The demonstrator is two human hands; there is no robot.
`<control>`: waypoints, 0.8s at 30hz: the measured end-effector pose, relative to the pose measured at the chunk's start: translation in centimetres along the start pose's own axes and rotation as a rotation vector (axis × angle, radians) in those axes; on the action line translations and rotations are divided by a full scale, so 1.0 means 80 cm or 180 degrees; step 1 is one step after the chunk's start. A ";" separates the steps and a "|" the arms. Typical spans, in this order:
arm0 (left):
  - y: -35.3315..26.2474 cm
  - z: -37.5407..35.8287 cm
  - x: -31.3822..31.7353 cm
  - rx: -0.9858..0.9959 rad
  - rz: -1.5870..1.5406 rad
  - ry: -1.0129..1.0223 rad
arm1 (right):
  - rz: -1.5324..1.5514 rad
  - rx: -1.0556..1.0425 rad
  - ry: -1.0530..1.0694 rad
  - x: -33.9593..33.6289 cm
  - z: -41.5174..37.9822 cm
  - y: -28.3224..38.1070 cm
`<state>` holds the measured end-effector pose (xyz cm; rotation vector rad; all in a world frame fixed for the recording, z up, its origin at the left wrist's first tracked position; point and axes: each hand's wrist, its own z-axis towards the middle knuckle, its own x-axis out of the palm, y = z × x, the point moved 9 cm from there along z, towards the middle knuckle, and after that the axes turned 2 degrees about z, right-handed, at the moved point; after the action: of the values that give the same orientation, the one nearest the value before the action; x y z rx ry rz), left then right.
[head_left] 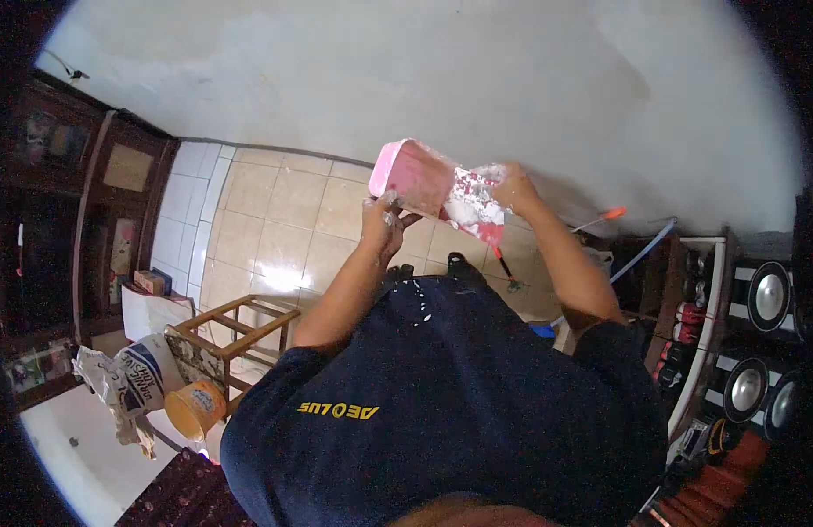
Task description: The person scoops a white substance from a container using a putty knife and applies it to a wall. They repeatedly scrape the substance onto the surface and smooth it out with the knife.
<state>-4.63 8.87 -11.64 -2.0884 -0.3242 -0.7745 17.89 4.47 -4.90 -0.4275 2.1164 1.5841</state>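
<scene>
In front of my chest, a pink plastic container (417, 180) is tilted, with my left hand (384, 221) closed on its lower left side. White paste (476, 200) covers the pink surface at its right end. My right hand (514, 190) is at that end, its fingers curled and smeared with the paste. What those fingers hold is hidden by the paste. White smudges also mark my left hand.
A pale wall (406, 79) rises ahead above the tiled floor (283, 220). To the left stand a wooden stool frame (239, 329), a yellow bucket (195, 409) and a torn adhesive sack (143, 378). Round speakers (768, 297) and a shelf are at right. An orange-handled tool (613, 213) leans near the wall.
</scene>
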 end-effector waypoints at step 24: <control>-0.008 -0.014 0.057 -0.0393 0.0358 0.0211 | 0.0781 -0.0136 -0.0161 -0.015 -0.004 -0.033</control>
<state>-1.82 8.12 -7.86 -2.1702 -0.1241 -0.8117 20.18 3.37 -6.38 -0.1428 2.1664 1.7566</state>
